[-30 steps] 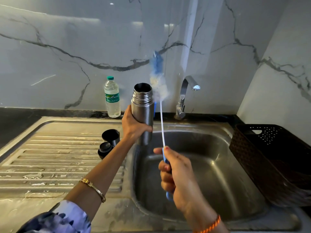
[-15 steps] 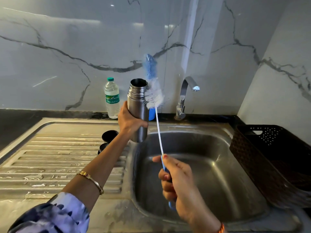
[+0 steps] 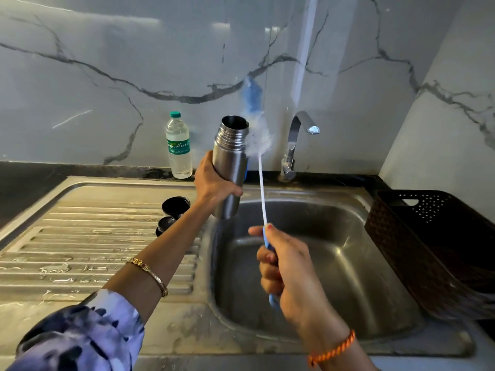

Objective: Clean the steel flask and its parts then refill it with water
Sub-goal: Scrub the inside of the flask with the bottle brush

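The left hand (image 3: 214, 183) is wrapped round the lower body of the steel flask (image 3: 230, 167), holding it up in the air over the sink's (image 3: 348, 263) left rim, mouth open and tipped a bit to the right. The right hand (image 3: 286, 266) has its fingers curled tight on the blue handle of a bottle brush (image 3: 261, 188), thumb lying along the stem. The brush's thin white stem runs up and slightly left, and its fuzzy white-and-blue head is blurry, sitting just right of the flask's threaded neck, outside the opening.

Two black flask parts (image 3: 171, 214) sit on the ribbed drainboard (image 3: 80, 250) near its back right corner, close to the basin. A plastic water bottle (image 3: 178, 145) stands at the counter's back edge against the wall, left of the flask. The tap (image 3: 294, 145) is behind the basin, and a dark perforated basket (image 3: 428, 245) sits at the sink's right edge.
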